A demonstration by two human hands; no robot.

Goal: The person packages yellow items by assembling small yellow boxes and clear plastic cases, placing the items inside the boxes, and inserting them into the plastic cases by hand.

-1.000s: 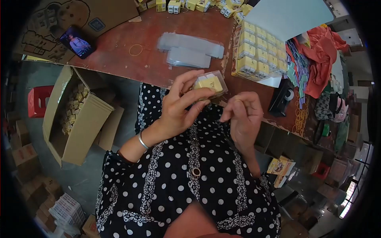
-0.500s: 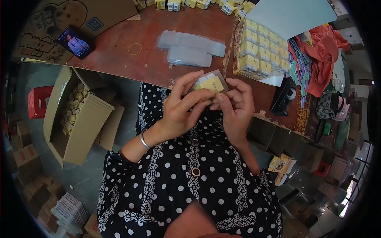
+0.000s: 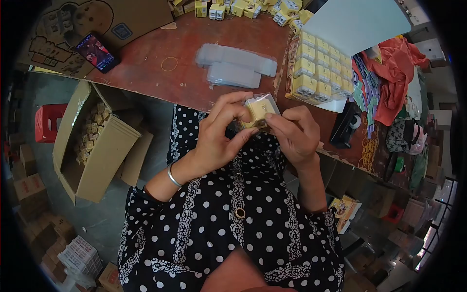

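Note:
Between my hands, above my lap at the table's edge, is a small clear plastic box with a yellow and white piece inside. My left hand grips it from the left, fingers behind and thumb under its lower edge. The thumb and fingertips of my right hand press on its lower right side. Just beyond lies a stack of flat clear plastic sleeves. To the right stands an open display carton filled with rows of similar yellow and white boxes, its white lid raised.
A phone leans on a printed cardboard box. A rubber band lies on the red table. At left, an open carton holds many small yellow pieces. A tape dispenser and yellow rubber bands sit right.
The clear box has been turned more upright between my hands. My right hand has shifted right and down, its thumb and fingers now on the box's lower right side.

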